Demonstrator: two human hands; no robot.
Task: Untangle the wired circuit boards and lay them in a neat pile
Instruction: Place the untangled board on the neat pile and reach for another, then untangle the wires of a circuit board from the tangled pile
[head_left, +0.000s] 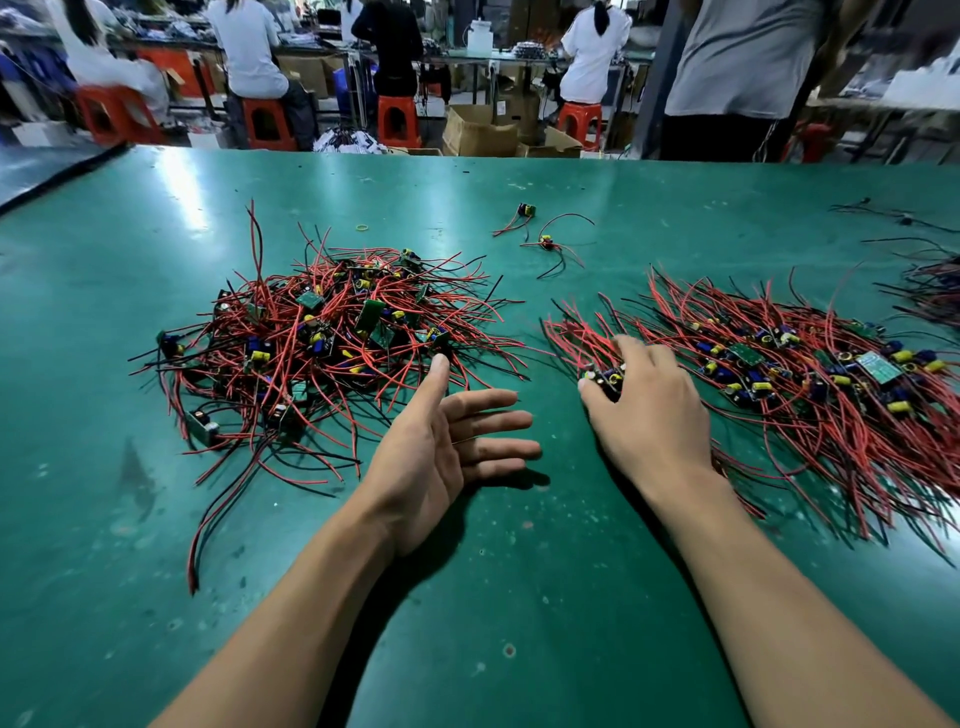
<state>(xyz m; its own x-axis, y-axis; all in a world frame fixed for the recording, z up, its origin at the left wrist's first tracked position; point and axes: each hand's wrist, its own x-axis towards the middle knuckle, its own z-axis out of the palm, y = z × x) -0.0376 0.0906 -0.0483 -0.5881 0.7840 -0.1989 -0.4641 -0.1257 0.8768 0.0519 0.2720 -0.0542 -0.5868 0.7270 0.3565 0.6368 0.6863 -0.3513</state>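
A tangled heap of small circuit boards with red and black wires (322, 343) lies on the left of the green table (519, 597). On the right, a combed pile of boards (810, 379) has its wires lying roughly parallel. My right hand (649, 405) grips a wired board (605, 378) at the left end of that pile, thumb and fingers curled round it. My left hand (457, 436) lies open, palm turned up, on the table between the two piles, its thumb pointing at the heap's near edge.
Two stray wired parts (545, 241) and a small yellow rubber band (362, 227) lie further back. More dark wires (930, 291) sit at the right edge. Beyond the table's far edge, people sit on orange stools (397, 122) among cardboard boxes.
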